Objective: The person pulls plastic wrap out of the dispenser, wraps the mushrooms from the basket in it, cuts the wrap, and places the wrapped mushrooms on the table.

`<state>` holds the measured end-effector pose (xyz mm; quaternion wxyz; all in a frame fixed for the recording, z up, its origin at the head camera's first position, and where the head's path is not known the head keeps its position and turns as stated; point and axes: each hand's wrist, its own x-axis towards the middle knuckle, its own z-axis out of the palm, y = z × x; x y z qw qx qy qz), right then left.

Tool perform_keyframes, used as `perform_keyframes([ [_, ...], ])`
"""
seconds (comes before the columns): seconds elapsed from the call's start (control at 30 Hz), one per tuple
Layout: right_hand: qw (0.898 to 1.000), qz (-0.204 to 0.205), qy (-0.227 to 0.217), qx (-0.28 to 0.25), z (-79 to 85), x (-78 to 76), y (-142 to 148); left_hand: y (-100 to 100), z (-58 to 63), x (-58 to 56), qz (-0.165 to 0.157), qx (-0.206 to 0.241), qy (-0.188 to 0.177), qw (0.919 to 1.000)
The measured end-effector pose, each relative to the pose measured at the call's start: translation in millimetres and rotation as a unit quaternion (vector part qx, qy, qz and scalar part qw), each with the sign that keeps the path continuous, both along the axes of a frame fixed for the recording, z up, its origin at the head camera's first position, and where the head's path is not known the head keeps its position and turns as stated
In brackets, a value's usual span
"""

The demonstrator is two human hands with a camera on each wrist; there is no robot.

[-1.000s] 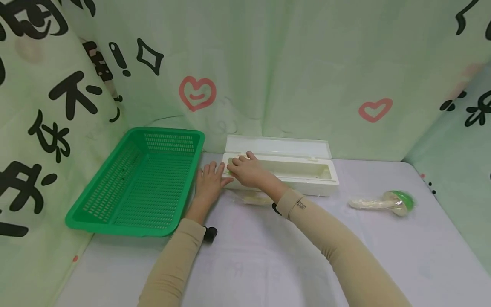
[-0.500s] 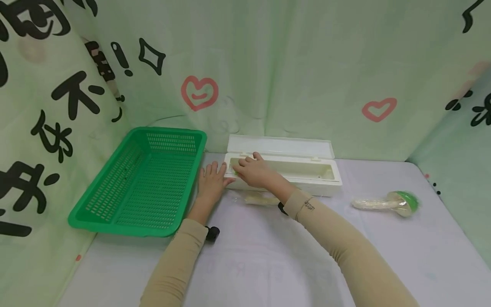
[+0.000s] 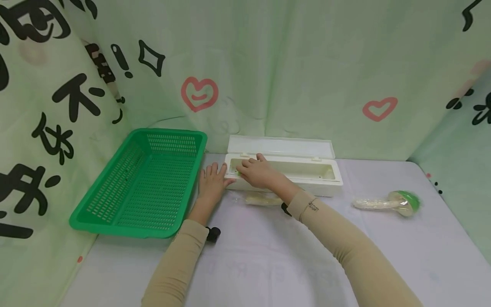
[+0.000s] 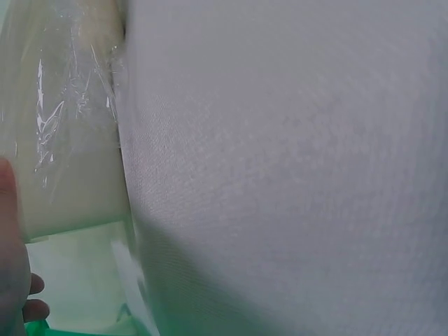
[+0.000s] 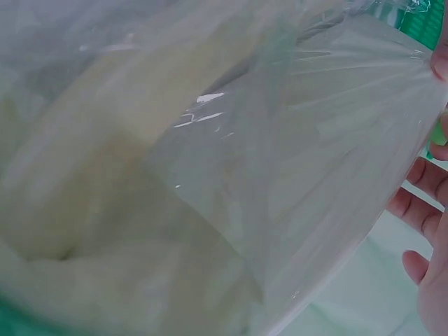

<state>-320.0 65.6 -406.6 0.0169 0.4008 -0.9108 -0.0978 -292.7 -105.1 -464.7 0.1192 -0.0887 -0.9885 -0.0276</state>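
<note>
A long white plastic box (image 3: pixel 314 187) stands near the back of the table, its lid (image 3: pixel 284 147) raised. My left hand (image 3: pixel 212 184), fingers extended, rests against the box's left end with the thumb along the front. Thumb and fingers of my right hand (image 3: pixel 260 172) pinch a small green piece (image 5: pixel 438 136) at the front rim near that end; the hand mostly covers it. Just before the box lies a pale, yellowish long packet (image 3: pixel 262 198) in clear plastic, partly behind the right wrist. Its film (image 4: pixel 59 105) overlaps the box front in the left wrist view.
A green perforated basket (image 3: pixel 119 234) stands left of my left hand. On the right of the table lies a plastic-wrapped item (image 3: pixel 387 204) with a pale handle and a round green-and-cream head. A printed curtain (image 3: pixel 307 64) hangs behind.
My right hand has shifted slightly right along the box's front rim, with the small green piece. The left hand stays at the box's left end.
</note>
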Motion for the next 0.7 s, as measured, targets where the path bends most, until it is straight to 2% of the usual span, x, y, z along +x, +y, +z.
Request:
perform_keyframes([
  [0.23,1.0,-0.014,-0.018,-0.008,-3.2,0.2,5,1,-1.1,-0.5,0.005,0.006,-0.022,0.9997],
  [0.4,1.0,-0.014,-0.018,-0.014,-1.0,1.1,7,0,-1.1,-1.5,0.005,0.02,-0.021,0.9996],
  [0.7,1.0,-0.005,-0.007,-0.025,-1.0,2.3,12,-1,-0.4,-1.3,0.001,0.02,-0.021,0.9996],
])
